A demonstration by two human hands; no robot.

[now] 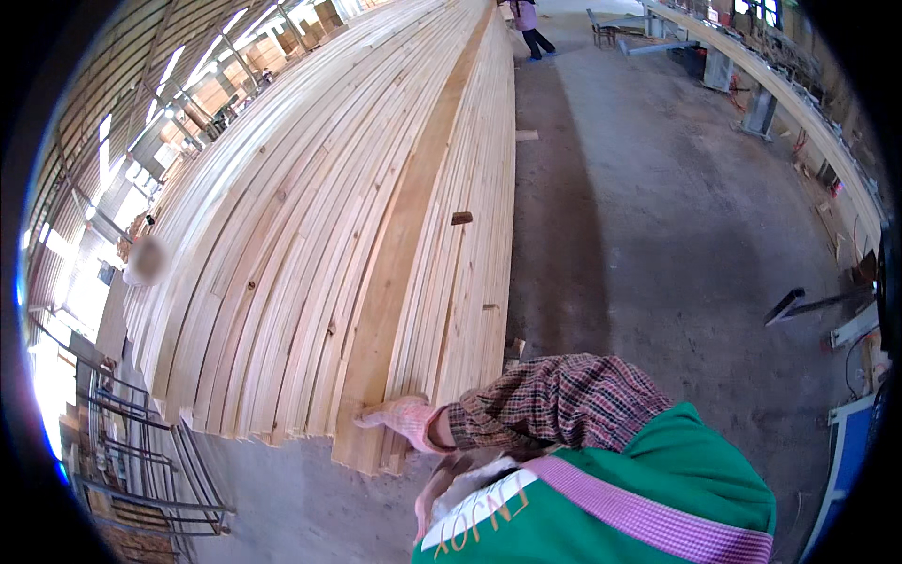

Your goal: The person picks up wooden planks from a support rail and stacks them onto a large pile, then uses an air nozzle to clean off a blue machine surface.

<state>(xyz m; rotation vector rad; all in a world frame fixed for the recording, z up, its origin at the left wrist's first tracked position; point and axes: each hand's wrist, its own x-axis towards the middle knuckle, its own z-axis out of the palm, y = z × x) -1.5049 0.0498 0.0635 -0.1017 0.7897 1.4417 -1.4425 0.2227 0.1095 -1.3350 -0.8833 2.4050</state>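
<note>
My right hand (406, 420), in a pink glove and plaid sleeve, is at the near end of a long, darker wooden board (413, 211). One finger or the thumb stretches over the board's top face, and the hand appears closed round its right edge. This board lies on top of a big stack of pale wooden strips (272, 254), its near end jutting past theirs. A pinkish shape shows at the left edge of my green apron (648, 479); I cannot make out whether it is my left hand.
A small brown wood piece (461, 218) lies on the stack. Metal racks (150, 470) stand at the left. A person (531, 33) is at the far end, and another shows partly beyond the stack's left side. Concrete floor (658, 235) runs along the right, towards a long machine bench (780, 80).
</note>
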